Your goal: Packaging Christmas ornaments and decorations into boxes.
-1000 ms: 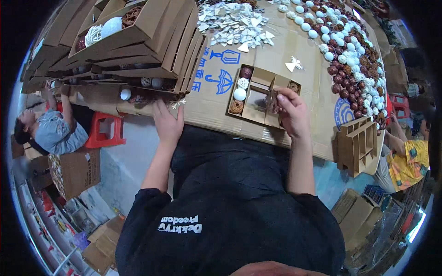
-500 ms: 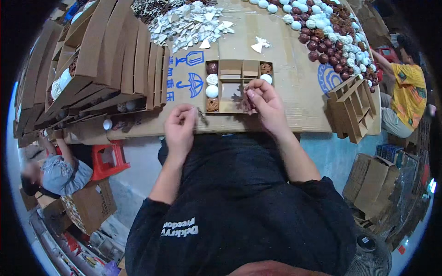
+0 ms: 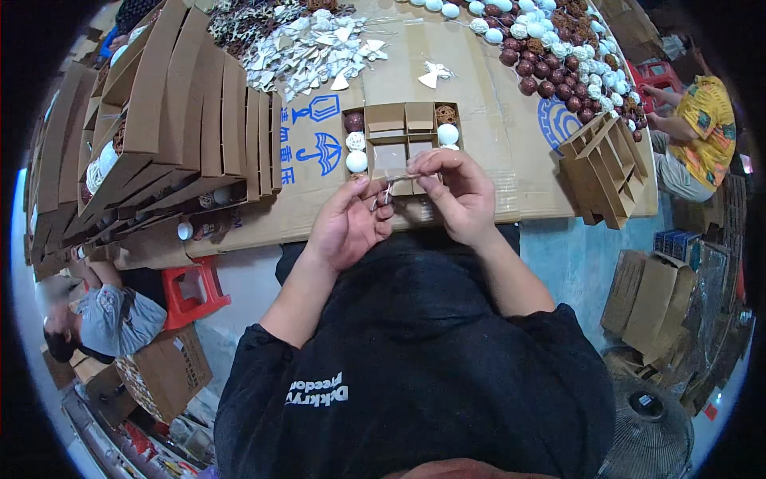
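My right hand is closed in a pinch on a thin ornament, seen nearly edge-on. My left hand, palm turned up with fingers curled, meets it and grips thin strands at the ornament's other end. Both hands are over the near edge of a shallow divided cardboard box. Down the box's left column run a dark red ball, a white woven ball and a smooth white ball. On the right sit a brown woven ball and a white ball. My fingers hide the box's near part.
Stacked divided boxes fill the table's left. White flat pieces lie at the back, and a heap of balls at the back right. An upright divider box stands at the right edge. Co-workers sit left and right; a fan is lower right.
My left hand has moved right and turned palm up, meeting the right hand. The brown snowflake-like ornament in my right hand has tilted edge-on. The whole view has shifted slightly.
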A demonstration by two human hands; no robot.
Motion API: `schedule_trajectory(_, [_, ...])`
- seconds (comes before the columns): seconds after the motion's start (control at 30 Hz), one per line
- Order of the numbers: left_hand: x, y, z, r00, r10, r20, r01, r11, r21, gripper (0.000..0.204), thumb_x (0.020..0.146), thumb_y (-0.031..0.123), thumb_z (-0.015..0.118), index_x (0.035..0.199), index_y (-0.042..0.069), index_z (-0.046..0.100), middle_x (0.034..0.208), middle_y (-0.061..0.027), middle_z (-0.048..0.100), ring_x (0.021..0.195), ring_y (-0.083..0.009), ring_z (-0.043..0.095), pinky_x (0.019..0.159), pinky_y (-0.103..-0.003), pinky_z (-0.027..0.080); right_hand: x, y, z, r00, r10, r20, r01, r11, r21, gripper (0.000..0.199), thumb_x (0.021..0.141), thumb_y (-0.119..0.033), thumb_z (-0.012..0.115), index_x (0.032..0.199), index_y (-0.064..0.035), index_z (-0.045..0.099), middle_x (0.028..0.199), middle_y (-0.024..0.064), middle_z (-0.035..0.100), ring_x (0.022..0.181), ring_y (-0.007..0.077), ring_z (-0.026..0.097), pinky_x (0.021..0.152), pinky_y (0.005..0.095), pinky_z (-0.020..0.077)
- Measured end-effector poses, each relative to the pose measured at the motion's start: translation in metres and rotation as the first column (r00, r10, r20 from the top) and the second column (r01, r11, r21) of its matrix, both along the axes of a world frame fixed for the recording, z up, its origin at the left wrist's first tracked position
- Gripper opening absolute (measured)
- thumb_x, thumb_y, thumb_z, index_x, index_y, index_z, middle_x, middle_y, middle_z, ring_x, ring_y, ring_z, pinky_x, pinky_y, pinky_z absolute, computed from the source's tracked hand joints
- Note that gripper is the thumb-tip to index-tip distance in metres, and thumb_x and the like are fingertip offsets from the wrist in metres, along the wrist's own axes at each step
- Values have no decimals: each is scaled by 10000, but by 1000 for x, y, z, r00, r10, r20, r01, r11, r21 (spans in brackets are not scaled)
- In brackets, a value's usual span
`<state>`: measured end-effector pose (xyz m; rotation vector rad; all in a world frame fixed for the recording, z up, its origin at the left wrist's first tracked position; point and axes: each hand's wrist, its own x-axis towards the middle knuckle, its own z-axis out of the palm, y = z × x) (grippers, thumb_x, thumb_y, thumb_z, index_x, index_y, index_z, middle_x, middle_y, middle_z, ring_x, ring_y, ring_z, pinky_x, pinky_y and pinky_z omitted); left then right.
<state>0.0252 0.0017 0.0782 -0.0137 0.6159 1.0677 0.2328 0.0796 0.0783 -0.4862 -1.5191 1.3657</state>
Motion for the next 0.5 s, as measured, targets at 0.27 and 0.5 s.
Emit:
schedule_trajectory(0.27, [1,0,4,974,-40,-224,44,999,10,376,1060,345,584,1257,28,622,1026,-30,656,813,-120,616,588,-253,499,18,7,21,964,31,263,-108,953,283,209,823,106,670,1004,4,675,1059,142,732,1086,326,685,986,445,527])
schedule_trajectory(0.5, [-2,-4,8,956,-16,-291,27,999,33,304,1041,261,628,1204,7,663,933,-7,635,752,-86,582,615,-243,506,20,9,32,931,18,363,-173,901,398,285,770,79,722,1030,-38,721,1054,90,726,1030,303,678,940,426,547])
